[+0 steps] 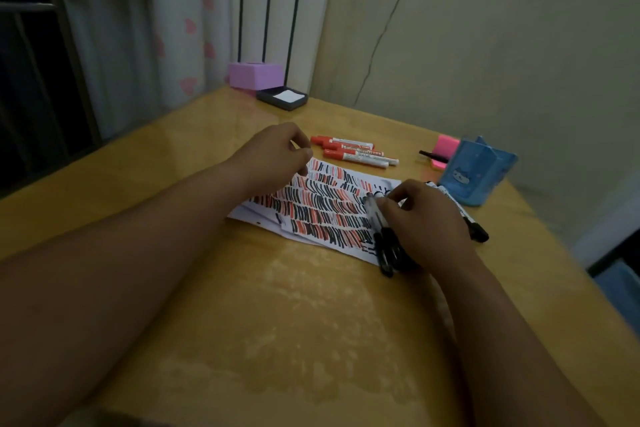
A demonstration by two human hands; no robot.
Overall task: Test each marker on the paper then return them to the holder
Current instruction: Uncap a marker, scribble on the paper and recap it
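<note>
Several black markers (pixel 385 246) under right hand (pixel 427 218); left hand (pixel 273 158) over paper (pixel 322 215).

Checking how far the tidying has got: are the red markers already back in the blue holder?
No, the red markers lie side by side on the table beyond the paper, apart from the blue holder.

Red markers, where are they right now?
In the head view, the red markers lie side by side on the table, just past the far edge of the paper, between the left hand and the blue holder.
</note>
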